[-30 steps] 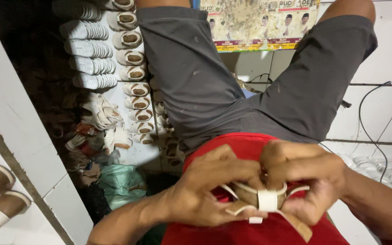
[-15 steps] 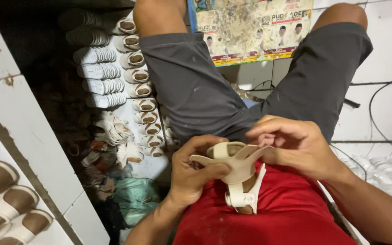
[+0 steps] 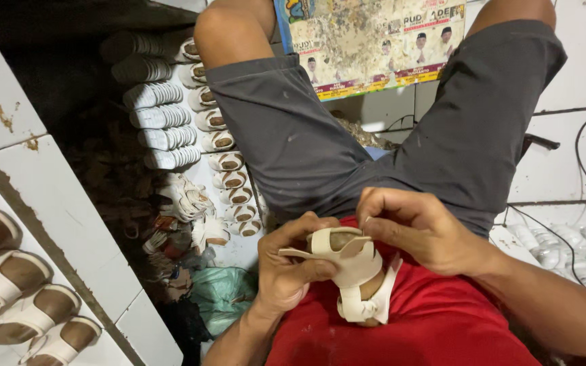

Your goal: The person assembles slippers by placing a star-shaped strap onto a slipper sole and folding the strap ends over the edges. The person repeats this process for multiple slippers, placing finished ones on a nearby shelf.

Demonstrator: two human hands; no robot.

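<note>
Head view: left hand (image 3: 291,271) and right hand (image 3: 418,227) partly hide cream sandal (image 3: 350,268).

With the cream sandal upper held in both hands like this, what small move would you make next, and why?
Probably press the loose strap end flat. The left hand grips the cream sandal upper from the side, the right hand pinches its top edge, and a pointed strap tip juts out free over the left thumb.

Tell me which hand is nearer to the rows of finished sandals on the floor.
Left. The left hand grips the cream sandal on the side toward the rows of sandals; the right hand is on the far side.
</note>
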